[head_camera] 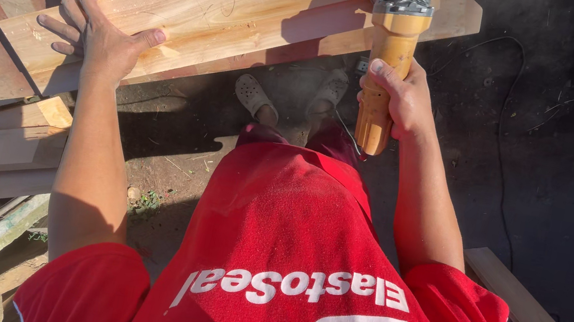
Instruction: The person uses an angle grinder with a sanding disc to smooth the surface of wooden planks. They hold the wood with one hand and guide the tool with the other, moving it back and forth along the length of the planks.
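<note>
Two hands busy: left hand (102,37) flat, fingers spread, pinning the plank (235,9) across the far side. Right hand (402,99) wrapped tight round the grinder (391,46), head on the plank's right end. Looks mid-sanding; next pass needs firm hold-down, cord (500,142) kept clear.

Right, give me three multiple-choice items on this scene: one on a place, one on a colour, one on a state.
1. Where does the left hand rest?
A. flat on the wooden plank
B. on the ground
C. on the grinder

2. What colour is the body of the angle grinder?
A. blue
B. yellow-orange
C. green

3. How is the right hand?
A. open and empty
B. shut around the grinder's body
C. resting flat on the plank

Answers: 1 A, the spread fingers lie on the plank's face; 2 B, the casing under the grey head is yellow-orange; 3 B, the fingers wrap the grinder's body.
</note>
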